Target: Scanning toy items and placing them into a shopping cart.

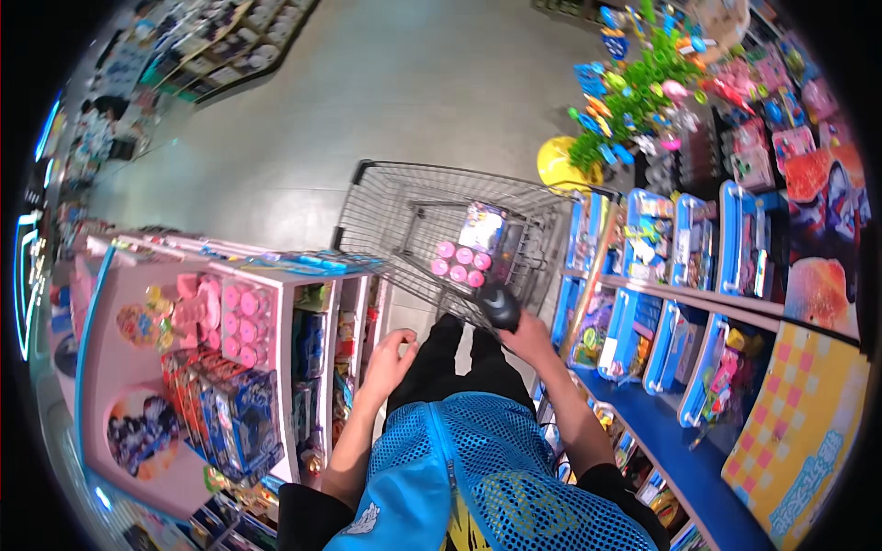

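Note:
My right hand (529, 339) is closed around a black rounded piece (499, 306) at the near side of a wire shopping cart (386, 189). Whether that piece belongs to the cart or is a separate device, I cannot tell. My left hand (394, 358) hangs before my legs, loosely curled with the thumb apart, and nothing shows in it. Inside the cart sits a pack of several pink-topped containers (460, 262). A printed box (483, 226) lies against the pack's far side.
A pink shelf unit (182, 275) with packaged toys flanks me on the left. To the right, blue bins (627, 334) of small goods line a shelf. Beyond the cart stand a yellow round object (566, 164) and a green toy-hung display (634, 96). Grey floor (386, 82) stretches ahead.

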The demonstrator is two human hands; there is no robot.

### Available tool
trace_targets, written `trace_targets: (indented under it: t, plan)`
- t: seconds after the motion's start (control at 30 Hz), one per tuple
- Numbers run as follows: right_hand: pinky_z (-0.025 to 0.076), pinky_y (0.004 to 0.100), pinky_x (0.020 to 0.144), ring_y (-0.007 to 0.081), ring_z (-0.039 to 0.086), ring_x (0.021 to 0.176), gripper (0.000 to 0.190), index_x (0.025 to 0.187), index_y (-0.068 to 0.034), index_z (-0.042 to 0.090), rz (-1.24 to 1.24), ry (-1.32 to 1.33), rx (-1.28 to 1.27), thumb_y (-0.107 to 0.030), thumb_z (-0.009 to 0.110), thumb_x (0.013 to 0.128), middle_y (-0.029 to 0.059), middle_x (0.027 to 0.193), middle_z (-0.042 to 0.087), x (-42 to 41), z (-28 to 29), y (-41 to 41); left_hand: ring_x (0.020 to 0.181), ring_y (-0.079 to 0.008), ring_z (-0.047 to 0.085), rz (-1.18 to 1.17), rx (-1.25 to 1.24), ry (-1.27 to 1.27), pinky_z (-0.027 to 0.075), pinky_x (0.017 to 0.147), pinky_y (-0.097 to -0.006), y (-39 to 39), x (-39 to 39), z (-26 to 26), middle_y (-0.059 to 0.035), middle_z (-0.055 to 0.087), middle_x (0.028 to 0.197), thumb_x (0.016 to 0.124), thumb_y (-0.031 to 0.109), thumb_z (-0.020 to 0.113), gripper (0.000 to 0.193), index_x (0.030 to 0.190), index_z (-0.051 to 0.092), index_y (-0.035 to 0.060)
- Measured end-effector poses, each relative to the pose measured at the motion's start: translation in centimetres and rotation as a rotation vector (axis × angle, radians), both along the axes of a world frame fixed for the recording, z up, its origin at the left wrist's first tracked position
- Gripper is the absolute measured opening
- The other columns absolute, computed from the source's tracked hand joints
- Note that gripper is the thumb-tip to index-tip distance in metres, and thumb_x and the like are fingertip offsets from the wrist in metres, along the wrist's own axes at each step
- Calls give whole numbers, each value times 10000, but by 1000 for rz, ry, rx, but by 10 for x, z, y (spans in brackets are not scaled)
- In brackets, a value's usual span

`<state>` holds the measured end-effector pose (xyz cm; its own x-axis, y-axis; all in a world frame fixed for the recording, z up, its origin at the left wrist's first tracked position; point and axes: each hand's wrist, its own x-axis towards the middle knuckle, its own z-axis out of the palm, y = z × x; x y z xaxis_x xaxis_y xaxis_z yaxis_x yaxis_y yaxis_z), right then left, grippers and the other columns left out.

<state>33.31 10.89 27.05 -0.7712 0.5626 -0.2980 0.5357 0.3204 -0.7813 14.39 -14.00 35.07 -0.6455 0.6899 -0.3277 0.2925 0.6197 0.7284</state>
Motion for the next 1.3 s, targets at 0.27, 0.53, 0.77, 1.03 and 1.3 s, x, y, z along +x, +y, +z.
trace_targets:
  t: [0.27, 0.53, 0.77, 1.03, 1.3]
  plan:
    - [513, 525, 862, 476, 642, 970, 375, 1097, 2, 657, -78, 6, 99, -252, 713, 827, 269, 977, 689, 56, -18, 40, 749, -267, 647, 90, 8, -81, 514, 686, -376, -14, 21, -13, -126, 675, 980, 933, 206, 673, 247, 1099, 628, 29]
    - [529, 472, 843, 453, 672, 1009, 383, 1176, -7, 656, -259, -38, -65, -250, 676, 880, 279, 1019, 700, 67, -14, 48, 884, -288, 662, 102, 6, -100, 518, 782, -385, 8, 22, -3, -141, 676, 971, 938, 228, 666, 267, 1088, 621, 11]
    - [532, 439, 658, 325, 698, 700, 325, 1058, 31, 655, -275, -114, 154, -245, 676, 887, 178, 744, 692, 75, -38, 62, 998, -312, 693, 149, 20, -103, 544, 862, -398, 8, 23, 9, -175, 697, 1054, 937, 233, 668, 311, 1133, 629, -6]
    - [526, 337, 785, 165, 660, 828, 304, 1106, 9, 676, -120, 86, -159, -135, 748, 849, 75, 896, 712, 21, 16, 59, 1049, -333, 663, 245, 176, -14, 518, 919, -420, -17, 6, 42, -159, 684, 1085, 965, 239, 636, 279, 1146, 628, 27]
    - [549, 370, 721, 232, 729, 794, 250, 994, -6, 709, 395, 196, -55, -131, 738, 780, 163, 867, 737, -120, 122, -17, 1046, -324, 649, 630, 214, 85, 538, 823, -393, -89, -31, 76, -154, 658, 1155, 948, 226, 644, 289, 1140, 626, 11]
